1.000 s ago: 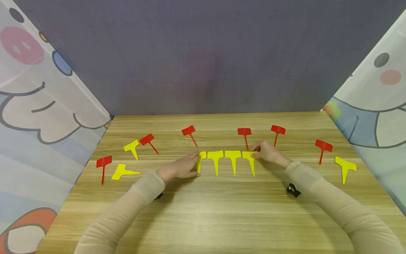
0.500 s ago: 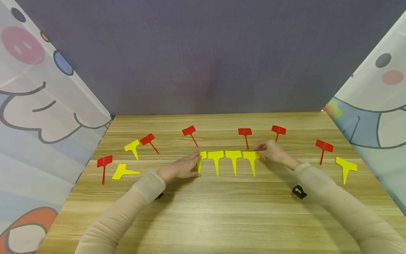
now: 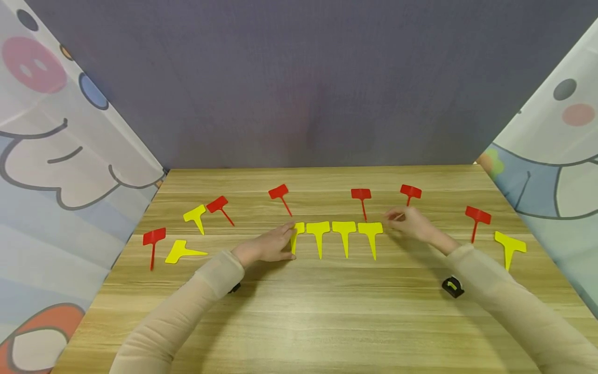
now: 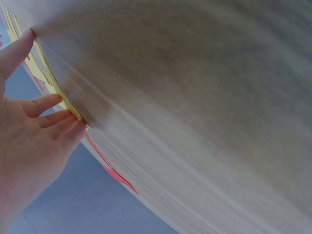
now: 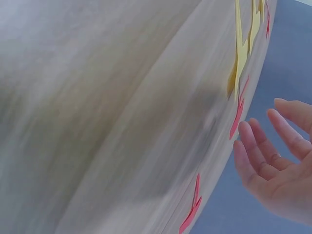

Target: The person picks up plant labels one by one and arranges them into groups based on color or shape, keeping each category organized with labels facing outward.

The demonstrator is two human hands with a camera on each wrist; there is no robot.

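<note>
Several yellow T-shaped plant labels lie in a row across the middle of the table, stems toward me. My left hand [image 3: 268,245] rests on the leftmost yellow label [image 3: 300,228]. In the left wrist view, its fingers touch the label's head and the thumb lies at the stem's tip. The label at the row's right end [image 3: 370,228] lies untouched. Just right of it, my right hand [image 3: 411,223] hovers over the table with nothing held, its fingers loose and parted in the right wrist view. It covers the lower stem of a red plant label [image 3: 410,191].
Red labels [image 3: 361,194] are scattered behind and beside the row. Two loose yellow labels [image 3: 194,213] lie at the left, and another yellow label [image 3: 510,242] is at the far right. A grey wall [image 3: 299,93] rises behind the table [image 3: 303,322], with printed curtains on both sides.
My right hand has let go of the row's rightmost yellow label and moved away to the right. The left hand has stayed on the leftmost one.
</note>
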